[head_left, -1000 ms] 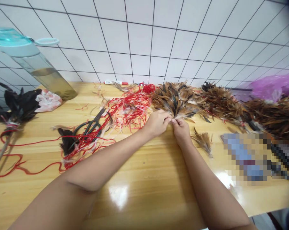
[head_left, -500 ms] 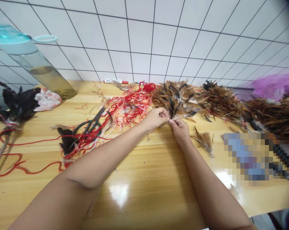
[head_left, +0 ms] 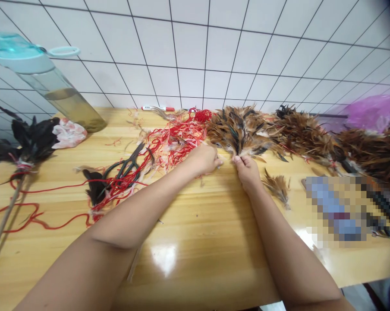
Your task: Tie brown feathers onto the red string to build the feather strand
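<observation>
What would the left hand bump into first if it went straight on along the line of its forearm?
Probably the brown feathers ahead of the left hand, though depth is hard to judge. The right hand, pinching their near end, is close by.

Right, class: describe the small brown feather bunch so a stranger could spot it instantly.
On the wooden table, find the right hand. Just right of its wrist lies a small brown feather bunch. Unlike the bigger feather masses behind, it lies apart.
</observation>
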`<state>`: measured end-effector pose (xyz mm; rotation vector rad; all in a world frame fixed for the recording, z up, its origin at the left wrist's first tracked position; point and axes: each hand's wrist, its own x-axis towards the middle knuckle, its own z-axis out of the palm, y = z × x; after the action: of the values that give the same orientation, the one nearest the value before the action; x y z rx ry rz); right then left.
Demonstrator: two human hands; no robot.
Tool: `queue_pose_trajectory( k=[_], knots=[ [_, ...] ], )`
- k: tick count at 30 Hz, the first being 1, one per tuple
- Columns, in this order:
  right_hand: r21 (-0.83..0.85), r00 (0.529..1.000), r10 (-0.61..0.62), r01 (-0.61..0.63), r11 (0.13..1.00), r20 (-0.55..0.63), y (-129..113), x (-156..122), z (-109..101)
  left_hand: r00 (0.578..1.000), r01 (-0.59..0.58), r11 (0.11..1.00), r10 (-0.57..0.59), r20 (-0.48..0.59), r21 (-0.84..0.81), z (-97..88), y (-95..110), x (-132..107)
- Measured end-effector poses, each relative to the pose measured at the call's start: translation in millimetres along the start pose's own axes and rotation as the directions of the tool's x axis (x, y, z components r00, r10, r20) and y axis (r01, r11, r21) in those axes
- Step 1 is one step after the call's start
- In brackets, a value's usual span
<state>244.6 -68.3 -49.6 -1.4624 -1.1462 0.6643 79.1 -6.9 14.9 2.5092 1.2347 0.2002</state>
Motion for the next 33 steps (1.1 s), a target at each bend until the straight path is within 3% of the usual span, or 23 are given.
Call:
queue_pose_trajectory(
  k=[2, 5, 10, 12, 15, 17, 20, 22, 23, 27, 33],
  knots=[
    [-0.025, 1.0, -0.011, 0.011, 1.0, -0.009, -0.7, -0.2, 0.5, 0.998, 0.008, 0.999, -0.011, 0.059, 0.05, 2.8, 9.2, -3.1],
    [-0.082, 0.999, -0.035, 0.032, 0.996, -0.024, -1.2, -0.6, 0.9, 0.998, 0.03, 0.997, -0.034, 0.048, 0.076, 6.9, 19.0, -5.0],
    [-0.154, 0.998, -0.051, 0.045, 0.987, -0.035, -1.9, -1.2, -0.2, 0.998, 0.018, 1.0, -0.02, 0.054, 0.024, 8.7, 14.0, -2.4],
    [-0.136, 0.999, -0.036, 0.03, 0.99, -0.038, -2.6, -1.5, -0.2, 1.0, -0.001, 0.999, 0.001, 0.015, -0.035, 6.9, 6.5, -0.4],
    [-0.068, 0.999, 0.0, -0.003, 0.998, -0.051, -3.8, -2.0, 0.8, 0.991, -0.046, 0.967, 0.012, -0.134, -0.25, 4.5, -3.1, 3.6],
    [-0.034, 0.998, 0.021, -0.023, 0.999, -0.055, -4.2, -2.0, 1.5, 0.983, -0.062, 0.867, -0.032, -0.18, -0.494, 5.3, -4.6, 6.4],
    [-0.028, 0.999, 0.008, -0.01, 1.0, -0.052, -3.1, -1.5, 2.2, 0.99, -0.024, 0.544, -0.106, -0.097, -0.839, 10.5, 2.0, 8.7],
    [-0.058, 0.999, -0.018, 0.015, 0.998, -0.045, -1.0, -1.0, 2.4, 0.995, 0.015, 0.382, -0.097, -0.024, -0.924, 14.5, 9.5, 8.4],
    [-0.076, 0.999, -0.029, 0.026, 0.997, -0.04, 0.1, -0.7, 2.5, 0.997, 0.03, 0.354, -0.083, 0.001, -0.935, 16.1, 13.1, 7.7],
    [-0.122, 0.998, -0.058, 0.055, 0.991, -0.018, 2.5, -0.4, 2.8, 0.997, 0.037, 0.409, -0.07, 0.01, -0.912, 19.4, 21.0, 4.2],
    [-0.151, 0.996, -0.086, 0.088, 0.985, 0.02, -3.0, -1.6, 2.9, 0.991, 0.024, 0.519, -0.124, -0.047, -0.855, 21.8, 15.2, 4.5]
  ],
)
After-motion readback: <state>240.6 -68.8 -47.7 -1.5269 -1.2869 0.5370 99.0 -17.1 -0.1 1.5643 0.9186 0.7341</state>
